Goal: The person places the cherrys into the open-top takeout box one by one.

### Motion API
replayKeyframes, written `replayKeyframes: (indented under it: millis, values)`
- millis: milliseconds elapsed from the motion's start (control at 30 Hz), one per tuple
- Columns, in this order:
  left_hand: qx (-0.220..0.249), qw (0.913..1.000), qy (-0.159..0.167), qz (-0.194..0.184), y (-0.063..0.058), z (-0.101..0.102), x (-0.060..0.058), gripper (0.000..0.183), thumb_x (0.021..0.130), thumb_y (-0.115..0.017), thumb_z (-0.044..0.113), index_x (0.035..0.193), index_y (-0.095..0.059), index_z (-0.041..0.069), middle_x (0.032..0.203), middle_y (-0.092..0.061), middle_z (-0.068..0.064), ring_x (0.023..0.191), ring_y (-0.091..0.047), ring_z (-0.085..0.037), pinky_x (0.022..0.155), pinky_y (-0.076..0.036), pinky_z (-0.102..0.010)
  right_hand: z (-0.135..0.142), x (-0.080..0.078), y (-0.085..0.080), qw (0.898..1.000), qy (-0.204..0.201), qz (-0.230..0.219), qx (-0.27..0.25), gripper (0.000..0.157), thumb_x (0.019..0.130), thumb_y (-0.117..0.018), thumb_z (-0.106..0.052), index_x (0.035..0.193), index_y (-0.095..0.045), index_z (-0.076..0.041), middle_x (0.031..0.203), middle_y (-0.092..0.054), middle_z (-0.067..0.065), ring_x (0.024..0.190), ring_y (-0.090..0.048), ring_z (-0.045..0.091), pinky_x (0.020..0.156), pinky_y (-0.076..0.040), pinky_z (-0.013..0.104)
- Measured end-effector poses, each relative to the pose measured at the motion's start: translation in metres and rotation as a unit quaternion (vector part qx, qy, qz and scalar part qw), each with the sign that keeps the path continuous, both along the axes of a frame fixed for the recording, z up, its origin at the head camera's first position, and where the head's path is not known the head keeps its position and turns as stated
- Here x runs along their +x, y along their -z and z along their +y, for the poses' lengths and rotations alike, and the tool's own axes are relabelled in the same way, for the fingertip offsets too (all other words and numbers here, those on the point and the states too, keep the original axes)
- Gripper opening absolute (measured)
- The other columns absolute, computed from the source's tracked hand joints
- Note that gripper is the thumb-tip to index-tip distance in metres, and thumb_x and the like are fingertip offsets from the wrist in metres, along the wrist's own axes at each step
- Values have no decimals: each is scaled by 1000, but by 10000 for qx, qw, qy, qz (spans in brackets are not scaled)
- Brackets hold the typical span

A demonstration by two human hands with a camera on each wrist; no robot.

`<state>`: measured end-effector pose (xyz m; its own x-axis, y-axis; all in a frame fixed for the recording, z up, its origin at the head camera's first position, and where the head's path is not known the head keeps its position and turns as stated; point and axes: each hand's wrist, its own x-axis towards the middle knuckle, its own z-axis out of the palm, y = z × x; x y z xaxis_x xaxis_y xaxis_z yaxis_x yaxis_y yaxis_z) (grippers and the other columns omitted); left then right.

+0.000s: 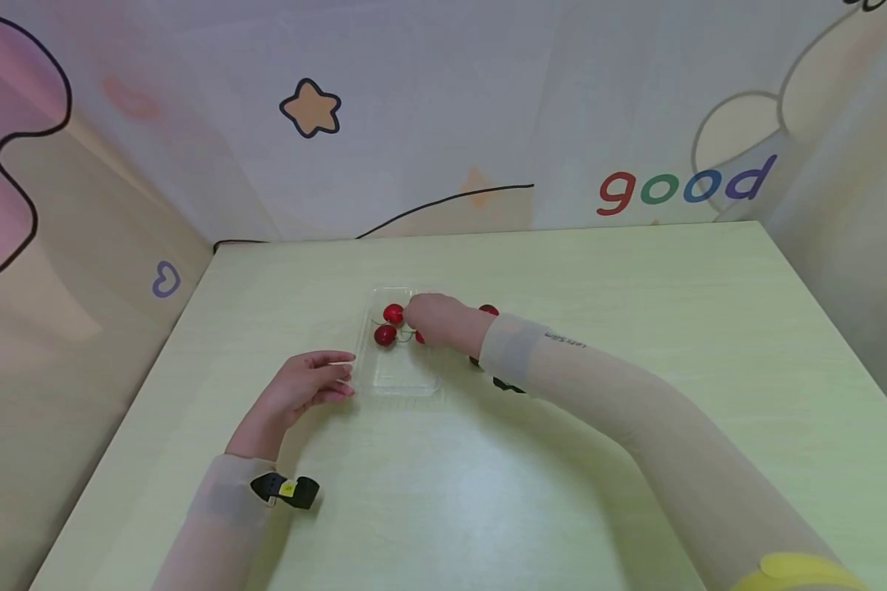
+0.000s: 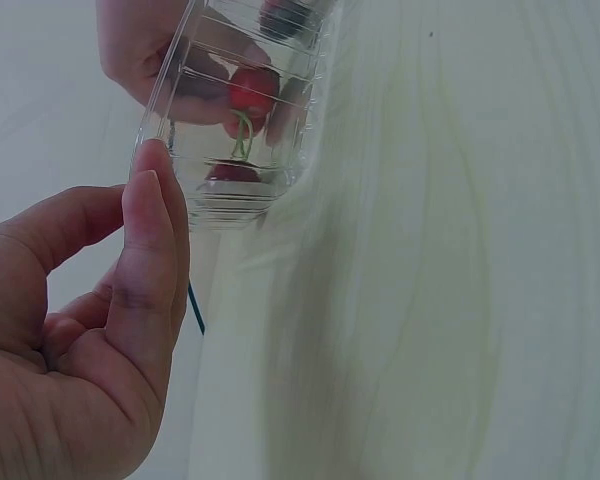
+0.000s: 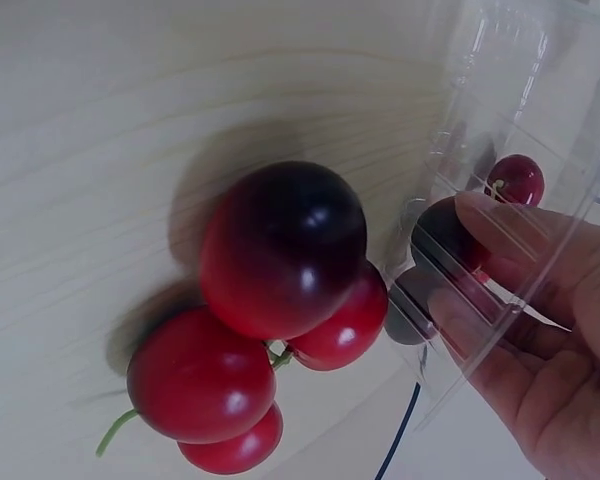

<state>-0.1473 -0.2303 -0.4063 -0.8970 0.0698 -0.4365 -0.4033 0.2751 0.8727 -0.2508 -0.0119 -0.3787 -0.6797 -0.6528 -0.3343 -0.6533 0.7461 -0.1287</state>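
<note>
A clear plastic box (image 1: 402, 382) stands on the table with red cherries (image 1: 385, 335) inside it. My right hand (image 1: 439, 318) reaches over into the box. In the right wrist view its thumb and fingers pinch a dark red cherry (image 3: 445, 237), seen through the clear wall. My left hand (image 1: 312, 384) is at the box's left side, fingers extended. The left wrist view has those fingertips (image 2: 150, 160) right at the box edge. Outside the box, under my right wrist, lie several dark and bright red cherries (image 3: 280, 250), some with green stems.
The pale wood-grain table (image 1: 636, 279) runs back to a printed cloth backdrop (image 1: 443, 107). Black camera mounts sit on the wrists, the left mount (image 1: 287, 489) in plain view. My right forearm (image 1: 621, 394) crosses over the table's right half.
</note>
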Motion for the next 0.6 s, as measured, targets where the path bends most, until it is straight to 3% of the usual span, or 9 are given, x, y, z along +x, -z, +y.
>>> replayKeyframes:
  millis: [300, 600]
  values:
    - [-29, 10000, -30, -20, -2, 1, 1, 46, 105, -54, 11, 148, -47, -6, 108, -72, -8, 74, -70, -5, 74, -62, -18, 1, -6, 3, 9997, -30, -151, -187, 9, 96, -68, -8, 105, -69, -5, 104, -64, 9, 90, -49, 21, 83, -45, 27]
    - [46, 10000, 14, -33, -2, 1, 1, 47, 105, -54, 10, 148, -46, -7, 101, -72, -3, 73, -70, -4, 73, -62, -18, 3, -3, 1, 9996, 38, -107, -252, 11, 97, -67, -6, 107, -71, -4, 110, -68, 12, 91, -49, 21, 85, -46, 28]
